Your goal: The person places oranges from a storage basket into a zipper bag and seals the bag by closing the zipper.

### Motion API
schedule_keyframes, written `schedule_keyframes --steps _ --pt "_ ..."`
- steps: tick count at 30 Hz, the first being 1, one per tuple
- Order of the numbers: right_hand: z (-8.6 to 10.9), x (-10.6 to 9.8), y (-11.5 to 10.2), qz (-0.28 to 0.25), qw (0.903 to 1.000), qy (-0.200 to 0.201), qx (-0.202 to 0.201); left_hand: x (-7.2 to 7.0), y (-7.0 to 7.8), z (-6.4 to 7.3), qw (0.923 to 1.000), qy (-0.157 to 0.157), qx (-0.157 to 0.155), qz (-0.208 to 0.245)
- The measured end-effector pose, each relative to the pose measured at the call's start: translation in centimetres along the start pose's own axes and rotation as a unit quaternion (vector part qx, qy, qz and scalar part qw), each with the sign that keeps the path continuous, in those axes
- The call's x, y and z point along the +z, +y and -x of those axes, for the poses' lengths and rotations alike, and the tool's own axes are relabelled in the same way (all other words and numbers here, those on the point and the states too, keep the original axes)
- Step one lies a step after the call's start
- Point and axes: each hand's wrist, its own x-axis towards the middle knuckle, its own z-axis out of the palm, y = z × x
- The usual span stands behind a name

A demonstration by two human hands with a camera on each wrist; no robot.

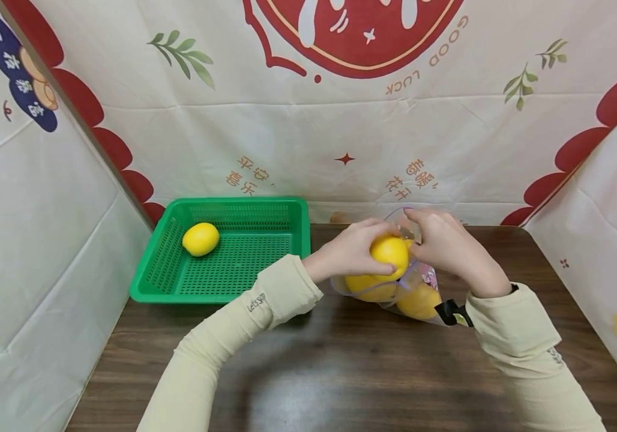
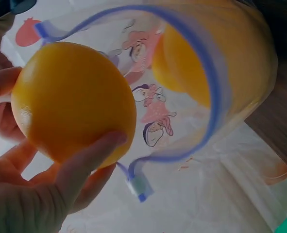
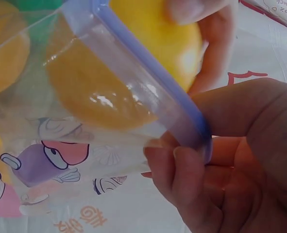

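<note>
My left hand (image 1: 352, 251) holds a yellow lemon (image 1: 391, 251) between thumb and fingers, right at the mouth of a clear zip bag (image 1: 428, 275). The bag has a purple-blue zip rim and cartoon prints. Other lemons (image 1: 419, 301) lie inside it, seen through the plastic. In the right wrist view, my right hand (image 3: 240, 145) pinches the bag's rim between thumb and fingers. The left wrist view shows the mouth spread wide beside the held lemon (image 2: 75, 102). One more lemon (image 1: 201, 239) rests in the green basket.
A green plastic basket (image 1: 249, 267) with slotted walls stands to the left on the dark wood table (image 1: 308, 366). Printed cloth walls (image 1: 308, 138) enclose the table at the back and both sides.
</note>
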Motion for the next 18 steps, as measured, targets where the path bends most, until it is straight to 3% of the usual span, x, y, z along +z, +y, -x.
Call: schedule_keyframes --steps 7,11,18 --pt "-0.1 -0.2 -0.3 0.008 0.9999 -0.008 -0.002 0.5 -0.1 -0.7 0.9979 -0.011 -0.012 -0.062" --pt "-0.1 -0.2 -0.3 0.005 0.9999 -0.01 -0.001 0.2 -0.1 -0.8 0.9978 -0.018 -0.023 -0.06" --pt "-0.2 -0.4 0.0 -0.006 0.9992 -0.027 0.028 -0.8 -0.2 -0.2 0.9977 -0.004 -0.011 -0.066"
